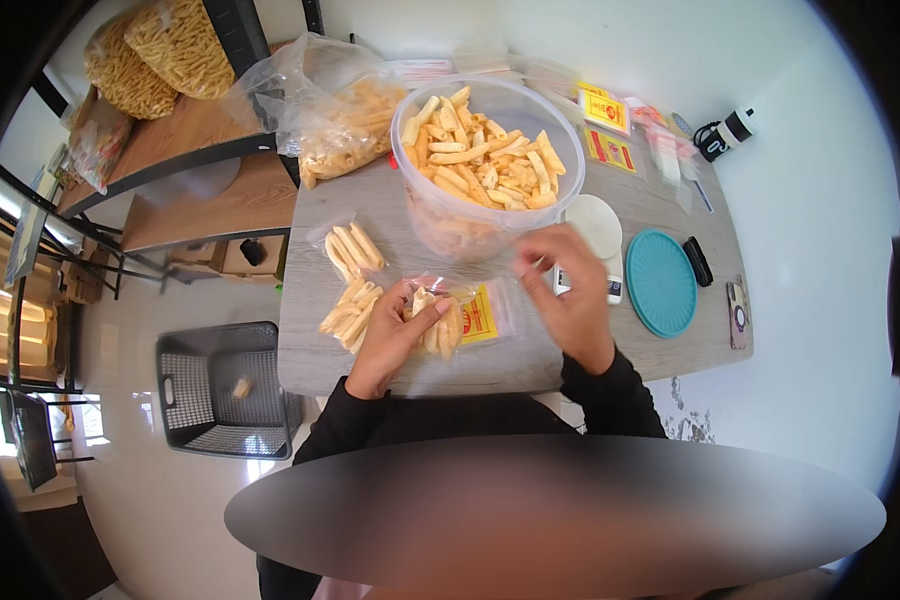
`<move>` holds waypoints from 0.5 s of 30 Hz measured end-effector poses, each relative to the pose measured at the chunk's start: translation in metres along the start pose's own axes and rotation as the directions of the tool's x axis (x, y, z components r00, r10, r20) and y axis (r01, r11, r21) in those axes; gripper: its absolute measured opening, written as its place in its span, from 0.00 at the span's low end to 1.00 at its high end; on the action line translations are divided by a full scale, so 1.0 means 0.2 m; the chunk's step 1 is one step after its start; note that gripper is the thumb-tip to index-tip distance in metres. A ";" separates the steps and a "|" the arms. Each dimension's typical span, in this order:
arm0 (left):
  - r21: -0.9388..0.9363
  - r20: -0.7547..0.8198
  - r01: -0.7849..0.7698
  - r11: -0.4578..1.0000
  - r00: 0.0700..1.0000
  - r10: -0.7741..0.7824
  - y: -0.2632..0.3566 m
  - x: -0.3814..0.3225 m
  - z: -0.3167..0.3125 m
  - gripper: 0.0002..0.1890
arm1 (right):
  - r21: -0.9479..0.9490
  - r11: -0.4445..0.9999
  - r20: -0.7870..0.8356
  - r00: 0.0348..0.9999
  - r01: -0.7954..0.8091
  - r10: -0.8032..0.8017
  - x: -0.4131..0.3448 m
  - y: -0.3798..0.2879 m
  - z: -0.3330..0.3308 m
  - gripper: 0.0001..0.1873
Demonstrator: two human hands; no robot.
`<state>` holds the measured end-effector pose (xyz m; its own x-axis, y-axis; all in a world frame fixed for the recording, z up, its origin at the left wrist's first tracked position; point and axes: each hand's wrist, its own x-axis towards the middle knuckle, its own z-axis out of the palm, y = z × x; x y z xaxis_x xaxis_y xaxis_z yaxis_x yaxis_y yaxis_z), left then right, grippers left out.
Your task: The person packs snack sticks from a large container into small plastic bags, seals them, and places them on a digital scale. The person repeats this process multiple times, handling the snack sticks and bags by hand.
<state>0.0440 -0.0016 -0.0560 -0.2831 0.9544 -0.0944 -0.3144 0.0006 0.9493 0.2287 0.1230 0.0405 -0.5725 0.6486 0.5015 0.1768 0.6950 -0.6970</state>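
Observation:
My left hand (391, 330) grips a small clear plastic bag of stick snacks (442, 328) above the table's near edge. Under and beside that bag lies a clear packet with a yellow printed label (481, 313). My right hand (566, 281), blurred and with curled fingers, is raised over a white digital scale (594, 225); whether it pinches anything cannot be made out. Behind both hands stands a clear plastic tub (457, 244), filled with pale yellow snack sticks (487, 157). Two filled small bags, one farther back (355, 250) and one nearer (351, 311), rest left of my left hand.
A large open bag of snacks (352, 127) leans at the tub's left. Right of the scale are a teal lid (661, 283), a black object (697, 261) and a phone (738, 315). Labels (604, 109) lie behind. A dark crate (221, 390) holding a small packet sits on the floor.

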 end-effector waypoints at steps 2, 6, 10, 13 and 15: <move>0.015 -0.002 -0.013 1.000 1.000 0.013 0.00 0.00 0.00 0.13 | 0.114 0.986 0.153 0.983 -0.121 0.103 -0.04 0.03 0.06 0.12; 0.132 0.006 -0.058 0.990 0.998 0.058 0.01 -0.01 0.03 0.14 | 0.195 0.900 0.336 0.889 -0.390 0.312 -0.10 0.11 0.12 0.10; 0.187 0.066 -0.105 0.977 0.993 0.094 0.02 -0.01 0.05 0.14 | 0.236 0.850 0.346 0.858 -0.472 0.380 -0.15 0.16 0.15 0.08; 0.313 0.039 -0.049 0.948 0.998 0.039 0.02 0.00 0.06 0.14 | 0.233 0.867 0.310 0.878 -0.441 0.364 -0.16 0.17 0.15 0.07; 0.295 0.054 -0.071 0.953 0.997 0.057 0.03 0.00 0.05 0.14 | 0.231 0.885 0.299 0.895 -0.404 0.330 -0.16 0.17 0.14 0.07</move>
<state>0.0521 0.0013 -0.0470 -0.2510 0.9677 -0.0234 -0.0123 0.0209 0.9997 0.2297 0.1167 -0.0138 -0.6937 0.7173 0.0654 0.2027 0.2815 -0.9379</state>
